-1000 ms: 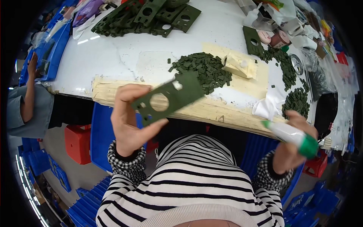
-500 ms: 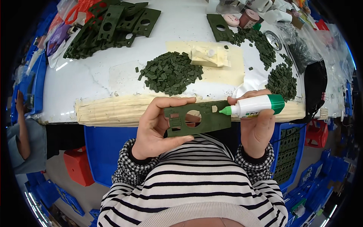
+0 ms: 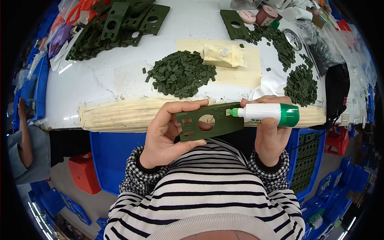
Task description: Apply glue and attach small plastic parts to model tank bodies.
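My left hand (image 3: 166,134) grips a dark green plastic panel (image 3: 224,127) by its left end, thumb below and fingers above. The panel has one large round hole and several small rectangular openings. In my right hand (image 3: 272,138) lies a white glue bottle (image 3: 262,113) with a green base and a green nozzle, held level. Its nozzle tip is at the small opening near the panel's upper right; whether it touches cannot be told. Beyond the panel, a heap of small dark green pieces (image 3: 180,76) lies on the white table.
More green panels (image 3: 116,24) are piled at the far left, and one panel (image 3: 234,26) lies far right by further heaps of pieces (image 3: 301,86). A taped block (image 3: 222,58) stands mid-table. Blue bins (image 3: 116,160) sit below the padded edge (image 3: 116,116). Another person's arm (image 3: 25,136) shows at left.
The glue bottle has shifted slightly left and turned more level, its nozzle now over the panel's small right opening. The panel has tilted a little in my left hand.
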Available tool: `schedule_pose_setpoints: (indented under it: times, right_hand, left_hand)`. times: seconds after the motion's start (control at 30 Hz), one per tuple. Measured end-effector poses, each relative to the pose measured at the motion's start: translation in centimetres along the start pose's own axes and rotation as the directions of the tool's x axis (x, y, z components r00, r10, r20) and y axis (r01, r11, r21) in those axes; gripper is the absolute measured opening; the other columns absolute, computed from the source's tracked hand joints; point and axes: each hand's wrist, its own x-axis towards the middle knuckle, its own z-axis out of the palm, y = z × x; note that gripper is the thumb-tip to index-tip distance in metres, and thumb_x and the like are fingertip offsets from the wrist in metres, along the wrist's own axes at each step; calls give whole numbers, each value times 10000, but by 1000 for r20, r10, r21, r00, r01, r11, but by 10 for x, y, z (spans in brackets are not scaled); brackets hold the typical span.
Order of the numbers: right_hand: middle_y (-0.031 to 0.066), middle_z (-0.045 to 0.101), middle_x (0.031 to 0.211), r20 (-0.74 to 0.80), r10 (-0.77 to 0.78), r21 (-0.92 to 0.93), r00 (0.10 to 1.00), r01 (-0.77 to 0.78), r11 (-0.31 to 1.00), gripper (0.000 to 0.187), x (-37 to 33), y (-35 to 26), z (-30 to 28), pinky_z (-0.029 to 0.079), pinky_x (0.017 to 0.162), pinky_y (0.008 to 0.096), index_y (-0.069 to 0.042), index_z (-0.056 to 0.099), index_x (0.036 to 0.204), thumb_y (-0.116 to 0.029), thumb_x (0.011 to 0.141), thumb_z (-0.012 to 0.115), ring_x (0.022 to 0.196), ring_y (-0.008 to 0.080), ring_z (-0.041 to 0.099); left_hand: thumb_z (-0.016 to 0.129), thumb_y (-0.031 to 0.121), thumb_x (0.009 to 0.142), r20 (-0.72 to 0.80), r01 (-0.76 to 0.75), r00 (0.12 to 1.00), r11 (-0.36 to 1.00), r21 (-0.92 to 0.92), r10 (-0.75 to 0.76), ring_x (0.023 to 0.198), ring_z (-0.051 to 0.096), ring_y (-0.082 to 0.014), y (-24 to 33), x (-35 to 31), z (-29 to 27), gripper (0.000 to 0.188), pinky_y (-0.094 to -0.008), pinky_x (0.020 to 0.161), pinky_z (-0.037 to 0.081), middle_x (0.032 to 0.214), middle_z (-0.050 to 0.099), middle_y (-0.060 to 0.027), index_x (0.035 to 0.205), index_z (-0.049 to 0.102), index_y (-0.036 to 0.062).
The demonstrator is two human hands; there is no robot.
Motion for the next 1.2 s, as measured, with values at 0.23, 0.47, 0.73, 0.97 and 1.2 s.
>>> schedule_pose_setpoints:
  times: [0.23,0.47,0.73,0.97,1.2]
  right_hand:
    - [124,558,933,7,-37,-45,999,37,998,474,1,0,0,528,861,422,39,517,1031,-393,886,649,883,280,649]
    - [158,617,972,9,-42,30,999,41,999,442,1,2,0,532,853,383,46,515,1069,-292,856,705,928,268,655]
    - [159,612,978,4,-46,7,999,46,999,460,0,3,0,532,852,380,46,513,1070,-312,854,704,934,268,654]
    - [118,537,948,19,-52,-92,998,54,994,495,1,-1,1,530,854,427,40,506,1050,-411,892,634,912,289,643]
    - [116,545,946,11,-37,-99,999,37,994,493,0,0,0,531,859,434,34,506,1048,-414,890,636,911,284,640]
  left_hand:
    - [661,-134,781,15,-3,1000,1000,11,3,1141,581,-256,0,0,-1,571,-349,966,523,1397,404,-243,1271,394,-13]
    - [655,-142,781,11,5,1000,1000,-16,-5,1145,577,-256,0,-1,-2,576,-351,968,520,1406,392,-245,1274,388,-13]
    - [651,-146,780,14,12,1000,1000,-26,-12,1143,578,-252,-1,-1,-2,575,-352,976,513,1410,387,-244,1272,385,-18]
    - [655,-145,776,13,6,1000,999,-37,-6,1152,573,-257,-1,0,-2,576,-354,978,512,1407,391,-246,1272,388,-21]
    - [652,-153,772,20,-2,1000,1000,-30,3,1161,567,-259,-2,0,-3,582,-355,979,512,1412,383,-250,1273,386,-24]
